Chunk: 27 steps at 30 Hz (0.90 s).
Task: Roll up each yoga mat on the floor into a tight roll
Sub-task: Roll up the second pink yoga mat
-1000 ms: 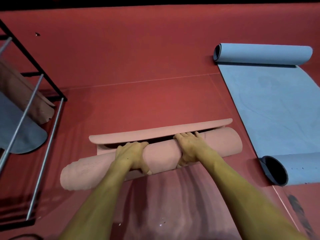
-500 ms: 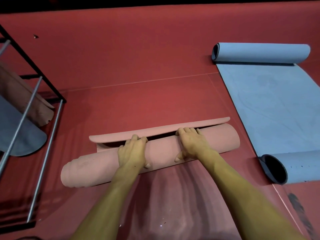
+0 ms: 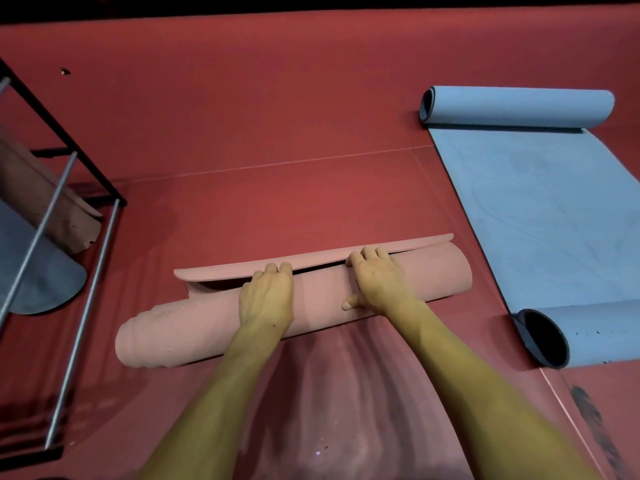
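Note:
A pink yoga mat (image 3: pixel 194 327) lies almost fully rolled across the red floor in front of me, its last free flap curling up along the far side. My left hand (image 3: pixel 266 297) rests palm down on the middle of the roll, fingers stretched over its top toward the flap. My right hand (image 3: pixel 375 280) presses the roll a little further right, fingers over the top, thumb on the near side. A blue yoga mat (image 3: pixel 540 216) lies flat at the right, with both ends curled into loose rolls.
A black metal rack (image 3: pixel 65 216) with silver bars stands at the left, holding a rolled pink mat (image 3: pixel 38 199) and a blue mat (image 3: pixel 38 282). The red floor (image 3: pixel 277 116) stretches beyond the pink roll.
Both hands have slid forward over the top of the pink roll, turning it slightly away from me. The free flap has grown shorter.

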Motion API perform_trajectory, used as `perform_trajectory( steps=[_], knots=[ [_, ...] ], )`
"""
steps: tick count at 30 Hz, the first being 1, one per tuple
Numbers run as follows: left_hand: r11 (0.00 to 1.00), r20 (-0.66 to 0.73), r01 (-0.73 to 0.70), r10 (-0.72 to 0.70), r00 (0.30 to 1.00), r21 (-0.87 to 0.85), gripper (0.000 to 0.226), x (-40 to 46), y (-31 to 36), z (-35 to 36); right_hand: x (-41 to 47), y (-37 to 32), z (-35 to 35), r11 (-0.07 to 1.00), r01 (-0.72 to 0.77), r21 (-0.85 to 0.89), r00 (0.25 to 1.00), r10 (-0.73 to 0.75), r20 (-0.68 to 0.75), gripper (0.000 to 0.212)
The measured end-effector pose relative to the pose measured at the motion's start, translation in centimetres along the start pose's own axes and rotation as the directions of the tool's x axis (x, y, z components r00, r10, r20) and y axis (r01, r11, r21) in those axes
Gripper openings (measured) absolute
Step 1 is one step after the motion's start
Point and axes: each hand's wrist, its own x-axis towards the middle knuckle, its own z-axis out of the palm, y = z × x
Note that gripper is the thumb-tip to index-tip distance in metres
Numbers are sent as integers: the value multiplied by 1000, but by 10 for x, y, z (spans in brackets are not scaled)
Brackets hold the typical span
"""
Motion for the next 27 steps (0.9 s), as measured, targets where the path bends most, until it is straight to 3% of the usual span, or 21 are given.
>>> perform_trajectory(
  steps=[7, 12, 14, 16, 19, 21, 25, 27],
  knots=[
    [998, 30, -6, 8, 1000, -67, 46, 3, -2, 0, 3, 8, 6, 1000, -5, -18, 999, 5, -49, 84],
    [994, -57, -36, 31, 998, -103, 88, 2, 1, 16, 3, 3, 19, 1000, -4, 17, 995, 6, -102, 76],
    [997, -88, -38, 32, 996, -67, 108, 2, -1, 27, 5, 4, 21, 999, 24, 35, 999, -23, -37, 89],
    [999, -132, -43, 45, 990, 20, 123, 1, -3, 39, 9, 7, 21, 999, 43, 10, 998, -43, 44, 117],
    [998, -219, -51, 59, 974, 41, 117, 3, -6, 44, 10, 6, 24, 994, 34, -108, 999, -36, -20, 130],
    [997, -158, -80, 81, 984, 14, 111, 8, -15, 30, 12, 5, 21, 985, 47, -168, 997, -58, -59, 123],
    [977, 193, -132, 165, 967, -170, 117, 8, -38, 7, 21, 18, 1, 995, 98, 1, 970, -95, 225, 124],
    [959, 242, -115, 180, 954, -260, 114, 0, -40, 4, 20, 28, 0, 993, 87, 82, 963, -105, 246, 121]
  ],
)
